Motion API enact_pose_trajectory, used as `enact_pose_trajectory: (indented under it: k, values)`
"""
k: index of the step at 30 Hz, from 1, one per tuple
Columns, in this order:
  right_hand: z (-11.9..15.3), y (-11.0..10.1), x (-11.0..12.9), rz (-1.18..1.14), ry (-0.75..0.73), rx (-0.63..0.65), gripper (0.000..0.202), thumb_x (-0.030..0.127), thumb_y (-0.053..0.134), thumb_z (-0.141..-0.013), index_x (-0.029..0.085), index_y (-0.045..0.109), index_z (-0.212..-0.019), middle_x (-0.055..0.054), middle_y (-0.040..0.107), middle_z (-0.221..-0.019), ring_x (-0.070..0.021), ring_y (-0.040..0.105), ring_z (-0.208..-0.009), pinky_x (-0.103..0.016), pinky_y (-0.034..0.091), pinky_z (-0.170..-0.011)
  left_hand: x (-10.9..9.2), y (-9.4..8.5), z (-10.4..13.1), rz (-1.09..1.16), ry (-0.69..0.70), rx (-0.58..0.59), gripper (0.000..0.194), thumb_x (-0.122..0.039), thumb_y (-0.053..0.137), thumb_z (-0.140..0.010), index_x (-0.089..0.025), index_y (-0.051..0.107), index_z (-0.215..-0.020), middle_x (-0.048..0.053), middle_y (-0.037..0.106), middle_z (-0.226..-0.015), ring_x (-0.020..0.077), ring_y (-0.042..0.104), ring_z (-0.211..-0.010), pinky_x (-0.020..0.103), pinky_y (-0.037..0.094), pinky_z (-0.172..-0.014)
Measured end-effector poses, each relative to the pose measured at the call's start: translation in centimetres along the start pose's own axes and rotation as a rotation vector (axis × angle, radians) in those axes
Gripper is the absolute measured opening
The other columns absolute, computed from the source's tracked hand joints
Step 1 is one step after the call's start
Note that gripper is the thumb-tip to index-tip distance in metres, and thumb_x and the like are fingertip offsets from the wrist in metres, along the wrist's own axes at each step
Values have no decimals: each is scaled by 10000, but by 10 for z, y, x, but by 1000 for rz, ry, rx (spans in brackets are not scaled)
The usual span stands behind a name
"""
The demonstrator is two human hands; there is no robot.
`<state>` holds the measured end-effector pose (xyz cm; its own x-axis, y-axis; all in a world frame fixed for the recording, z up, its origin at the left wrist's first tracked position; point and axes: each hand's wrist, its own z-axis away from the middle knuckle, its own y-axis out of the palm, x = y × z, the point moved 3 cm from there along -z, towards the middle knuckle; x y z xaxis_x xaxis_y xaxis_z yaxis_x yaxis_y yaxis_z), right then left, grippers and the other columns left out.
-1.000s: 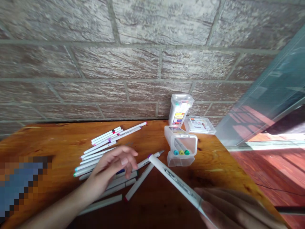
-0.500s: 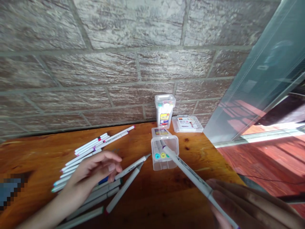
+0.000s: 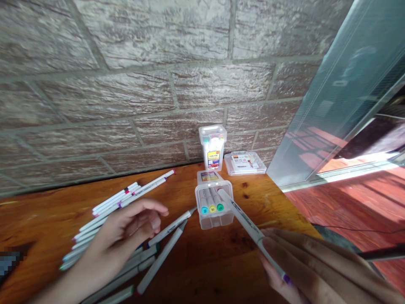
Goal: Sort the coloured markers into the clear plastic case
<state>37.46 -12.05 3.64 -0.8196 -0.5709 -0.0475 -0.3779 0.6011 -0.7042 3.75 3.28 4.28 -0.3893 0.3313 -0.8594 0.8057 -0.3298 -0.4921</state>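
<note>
My right hand (image 3: 300, 266) grips a white marker (image 3: 245, 217) with a purple end. The marker's far tip reaches into the mouth of a clear plastic case (image 3: 215, 221) lying on its side. Three markers with cyan, yellow and green ends lie in that case, the yellow-ended marker (image 3: 212, 208) in the middle. My left hand (image 3: 133, 228) hovers over loose markers with fingers curved and apart, holding nothing. Just past its fingertips, a white marker (image 3: 172, 228) points at the case; another marker (image 3: 161, 259) with a red end lies across beside it.
More white markers (image 3: 117, 198) lie in a row on the wooden table (image 3: 247, 261) at left. Behind the open case stand an upright lidded case (image 3: 212, 147) holding markers and a flat clear lid (image 3: 245, 163). A brick wall (image 3: 142, 93) closes off the back.
My right hand and its marker have shifted slightly left, and the marker's tip sits at the case's right side. My left fingers have come away from the blue-ended marker. The view has shifted slightly.
</note>
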Motion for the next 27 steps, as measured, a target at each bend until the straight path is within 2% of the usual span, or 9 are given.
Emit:
enact_pose_trajectory:
  k: [3,7,13,18,23,27]
  values:
    - [-6,3,2,59,-98,50,350,242,551,-1089,205,767,-1361,-55,864,-1210,-287,871,-932,-324,714,-954,-7,6,-3,-4,25,-20,216,-425,699,-984,-256,800,-1073,47,744,-797,185,705,-700,204,579,-629]
    - [-18,1,3,4,-95,7,349,223,571,-1073,223,778,-1353,-57,885,-1123,-271,872,-897,-295,738,-852,-16,13,-6,-3,33,-14,210,-431,716,-969,-267,802,-1066,42,741,-788,185,706,-697,199,569,-624]
    - [-27,5,9,-5,50,-110,350,279,553,-1095,243,775,-1364,-75,893,-1057,-310,866,-900,-374,738,-887,-22,15,-12,16,23,-17,252,-465,728,-946,-267,801,-1083,45,725,-777,199,705,-688,218,582,-609]
    - [-32,9,6,-30,-89,-45,317,288,587,-1086,232,792,-1321,-69,883,-1127,-289,866,-920,-329,729,-910,-25,19,-17,26,19,-23,309,-452,747,-937,-272,761,-1187,37,694,-769,200,694,-689,221,569,-602]
    - [-33,14,1,-45,-80,-44,289,273,668,-1042,231,800,-1295,-83,883,-1121,-305,865,-929,-360,738,-894,-25,28,-23,68,-15,-4,382,-409,767,-931,-280,708,-1285,44,712,-855,201,691,-744,243,575,-661]
    - [-40,22,4,-4,-131,-40,238,152,654,-1001,226,814,-1160,-79,884,-1101,-295,852,-938,-360,722,-894,-22,35,-27,89,-24,-3,409,-388,790,-907,-280,698,-1291,24,686,-822,188,676,-719,230,563,-646]
